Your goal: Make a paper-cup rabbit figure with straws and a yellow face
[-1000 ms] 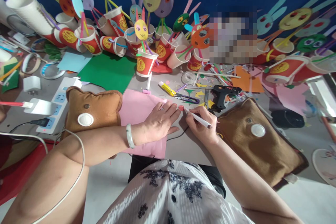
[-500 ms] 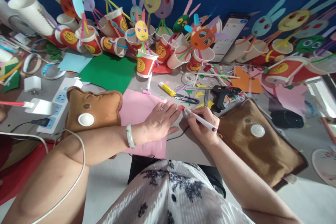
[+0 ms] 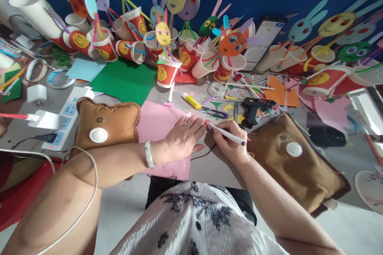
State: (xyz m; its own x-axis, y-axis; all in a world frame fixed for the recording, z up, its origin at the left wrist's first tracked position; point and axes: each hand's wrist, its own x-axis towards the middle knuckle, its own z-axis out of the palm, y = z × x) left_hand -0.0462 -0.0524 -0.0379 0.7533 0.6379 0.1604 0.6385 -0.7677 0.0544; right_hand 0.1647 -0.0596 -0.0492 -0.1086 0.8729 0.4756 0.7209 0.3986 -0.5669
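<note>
My right hand grips a white marker pen with a dark end. Its tip meets a small red paper piece on the grey table. My left hand lies flat, fingers stretched out, partly over a sheet of pink paper, with its fingertips beside the red piece. A pair of scissors with dark handles and a yellow utility knife lie just beyond the fingers. The capped end of a pink-and-white marker rests at the pink sheet's far edge.
Paper-cup figures with painted paper faces, such as a yellow one, line the back. Brown plush warmers lie on both sides. A black glue gun, a phone, a power strip, green paper and scraps surround the hands.
The pen in my right hand has shifted slightly, its rear end swinging a little left and up. My left hand stays in place.
</note>
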